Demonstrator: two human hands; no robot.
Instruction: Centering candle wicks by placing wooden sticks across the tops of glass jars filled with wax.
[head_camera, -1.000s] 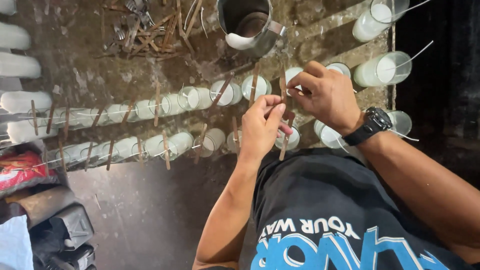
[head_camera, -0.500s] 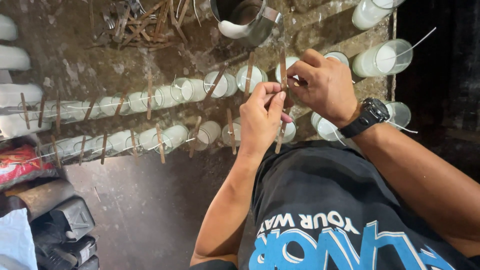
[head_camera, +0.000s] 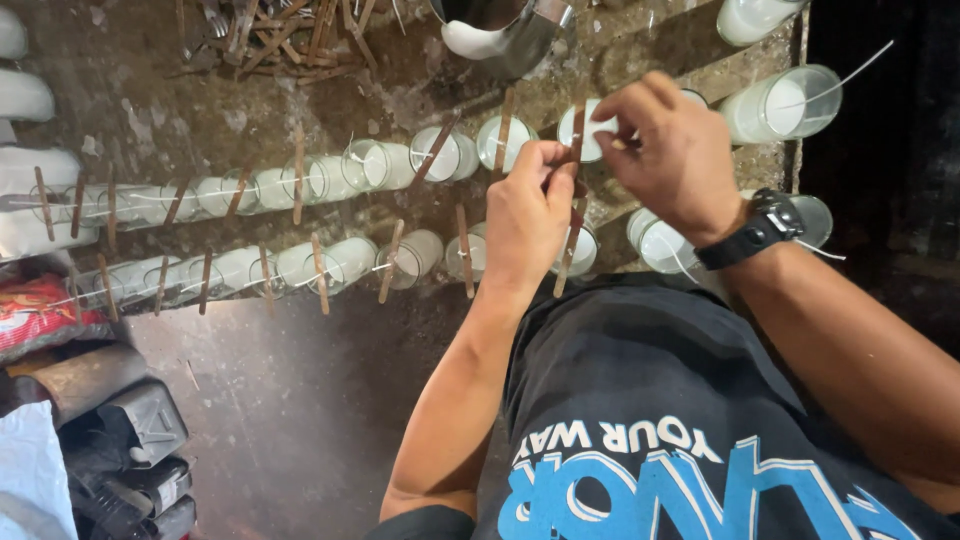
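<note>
You are pinching a thin wooden stick (head_camera: 577, 135) between both hands over a wax-filled glass (head_camera: 583, 130) in the far row on the stained desk (head_camera: 180, 120). Your left hand (head_camera: 528, 215) is closing narrowly on the stick's lower part, your right hand (head_camera: 672, 150), wearing a black wristwatch (head_camera: 757, 228), gripping near its top. A metal pitcher (head_camera: 505, 30) is standing just beyond.

Both hands (head_camera: 600, 180) shifted up w/ stick (head_camera: 577, 130).
</note>
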